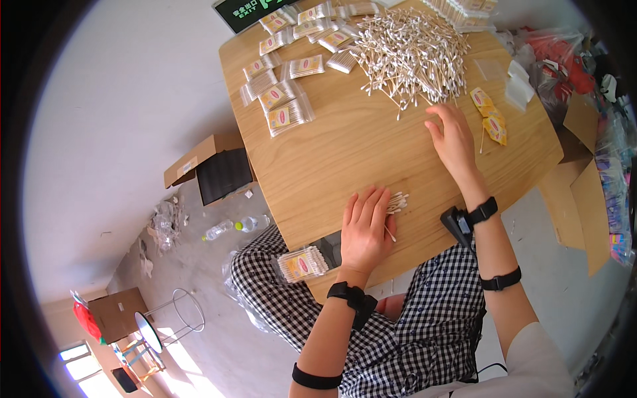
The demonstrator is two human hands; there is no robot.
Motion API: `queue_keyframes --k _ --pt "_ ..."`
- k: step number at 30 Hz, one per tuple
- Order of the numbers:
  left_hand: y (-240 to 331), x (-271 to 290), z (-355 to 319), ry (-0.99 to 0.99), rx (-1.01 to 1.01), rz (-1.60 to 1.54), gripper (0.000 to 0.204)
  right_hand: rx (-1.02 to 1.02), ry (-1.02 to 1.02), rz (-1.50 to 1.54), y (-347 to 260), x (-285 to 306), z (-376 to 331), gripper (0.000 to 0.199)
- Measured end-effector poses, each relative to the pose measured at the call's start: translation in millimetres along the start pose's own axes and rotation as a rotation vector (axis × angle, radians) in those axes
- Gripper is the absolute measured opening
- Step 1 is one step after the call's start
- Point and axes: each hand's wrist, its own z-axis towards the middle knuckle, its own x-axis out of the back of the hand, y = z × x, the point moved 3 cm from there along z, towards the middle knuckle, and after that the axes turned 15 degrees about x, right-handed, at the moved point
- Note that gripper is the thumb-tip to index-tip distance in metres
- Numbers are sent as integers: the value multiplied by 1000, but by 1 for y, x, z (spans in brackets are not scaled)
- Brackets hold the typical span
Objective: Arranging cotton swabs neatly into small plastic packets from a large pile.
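A round-cornered wooden table (345,159) fills the upper middle of the frame, seen from above by a seated person in checked trousers; a grey concrete floor spreads to the left.

Nearest, at the lower middle, one filled clear packet of cotton swabs (302,264) rests on the person's lap, just below the table edge. Just above it, the left hand (365,229) lies flat, palm down, fingers together and extended, pressing on a small bundle of swabs (397,202) whose tips stick out to the right of the fingers. It grips nothing; it only covers and steadies the bundle.

Further up, at the centre right, the right hand (454,139) reaches out, open and relaxed, fingertips at the near edge of the big loose heap of swabs (411,50). Whether it has pinched any swabs cannot be told. Just right of it lie a few yellow paper labels (490,116).

At the upper left of the table, about a dozen filled packets (285,106) are spread out, each with a label inside. A stack of empty clear bags (464,13) sits at the top edge.

Judging by this, the packing is well begun but far from finished: several packets are done, one bundle is being counted out, and the large heap remains unpacked.

On the floor at left are an open cardboard box (212,169) and plastic bottles (235,227).
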Motion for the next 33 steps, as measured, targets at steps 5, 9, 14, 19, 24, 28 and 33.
queue_keyframes --k 5,9,14,19,24,28,33 --pt "-9 0 -4 23 -7 -1 44 -192 -111 -120 21 -19 4 19" --pt "-7 5 -2 -10 16 -32 45 -49 -12 -197 22 -12 5 16" --pt "-6 3 -2 -70 17 -51 49 -126 -124 -123 28 -7 8 9" --pt "-15 4 -8 -67 65 -59 47 6 -303 171 -42 1 -21 9" --pt "-1 3 -3 15 38 -24 54 185 -325 383 -92 -2 -43 9" --pt "-2 3 -4 -24 28 105 63 -56 -181 251 -72 27 -46 12" --pt "-4 2 -8 -38 16 54 62 -278 12 -266 24 67 -64 12"
